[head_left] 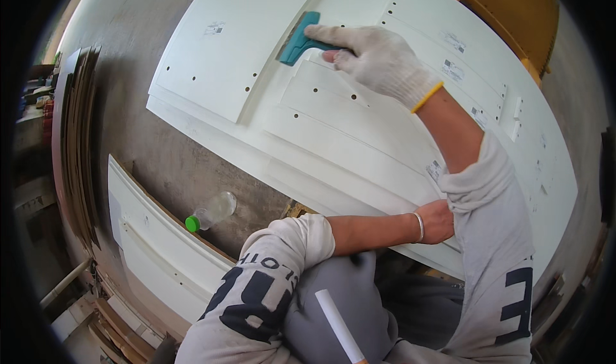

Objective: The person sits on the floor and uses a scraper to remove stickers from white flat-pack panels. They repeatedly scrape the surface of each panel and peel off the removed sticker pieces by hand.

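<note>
My right hand (378,62), in a white knit glove with a yellow cuff, grips a teal scraper (300,42) with a wide head. The index finger stretches along the tool's back, and its head lies against a white panel (218,50) by a raised edge. Several white panels with drilled holes and small printed labels lie stacked and overlapping beneath. My bare left hand (437,221), with a silver bangle at the wrist, rests low by the near edge of the stack. My right sleeve hides its fingers.
A clear plastic bottle (218,209) with a green cap lies on the floor at left. Beside it leans a long white panel (154,248). Thin boards (80,146) stand far left; yellow equipment (513,11) is at far right. A cigarette (339,325) shows at bottom centre.
</note>
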